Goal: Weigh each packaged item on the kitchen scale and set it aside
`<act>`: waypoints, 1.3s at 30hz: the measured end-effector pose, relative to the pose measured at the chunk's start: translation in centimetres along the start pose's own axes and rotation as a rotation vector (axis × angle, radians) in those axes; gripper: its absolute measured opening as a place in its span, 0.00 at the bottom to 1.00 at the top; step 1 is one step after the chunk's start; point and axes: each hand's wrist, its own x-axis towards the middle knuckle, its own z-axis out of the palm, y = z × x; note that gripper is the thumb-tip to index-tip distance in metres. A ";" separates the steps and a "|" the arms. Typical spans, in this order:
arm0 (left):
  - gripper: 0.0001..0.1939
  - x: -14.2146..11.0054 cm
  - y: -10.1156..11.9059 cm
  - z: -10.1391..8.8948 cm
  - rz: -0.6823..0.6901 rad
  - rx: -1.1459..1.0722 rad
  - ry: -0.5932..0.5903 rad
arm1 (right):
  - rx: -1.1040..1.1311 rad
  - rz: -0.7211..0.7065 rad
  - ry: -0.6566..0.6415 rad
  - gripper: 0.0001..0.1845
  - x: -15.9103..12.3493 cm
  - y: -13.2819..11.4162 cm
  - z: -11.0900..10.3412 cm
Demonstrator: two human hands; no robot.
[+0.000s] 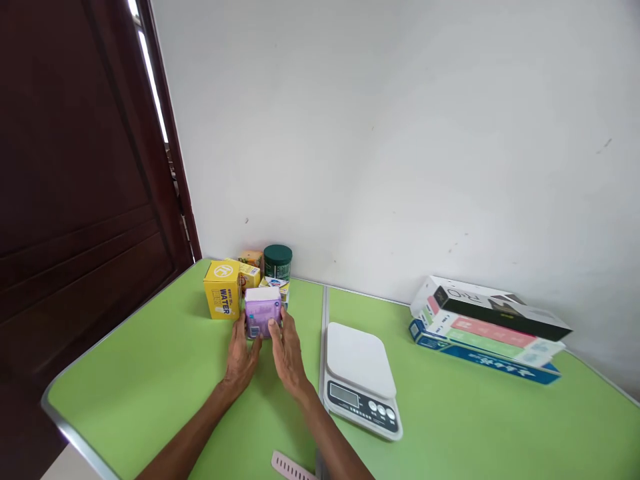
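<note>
A small purple and white pack (263, 313) with a barcode on its front stands on the green table, held between my two hands. My left hand (241, 357) grips its lower left side, the thumb at the bottom edge. On the right side, my right hand (287, 347) presses it with the thumb across the front corner; the other fingertips are partly hidden. Just left of the pack is a yellow box (223, 291) marked "WATER". Behind it stand another yellow box (249, 275), a dark green lidded tub (278, 261) and a small white and yellow carton (275, 285).
A white kitchen scale (361, 360) lies right of my hands, beside the table's seam (324, 313). Several flat boxes (493, 333) are stacked at the far right against the wall. A pink strap (293, 467) lies at the near edge. A dark door (75, 167) stands left.
</note>
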 end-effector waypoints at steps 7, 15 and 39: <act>0.31 3.0 -2.6 0.8 -0.032 0.071 0.043 | 0.080 0.183 0.010 0.45 2.1 3.6 3.9; 0.15 4.6 -1.7 -0.2 -0.092 0.352 -0.010 | 0.031 0.145 -0.011 0.43 2.0 3.2 3.3; 0.42 2.8 20.4 18.7 0.330 -0.034 -0.655 | -0.429 0.342 0.867 0.49 3.9 7.5 -43.0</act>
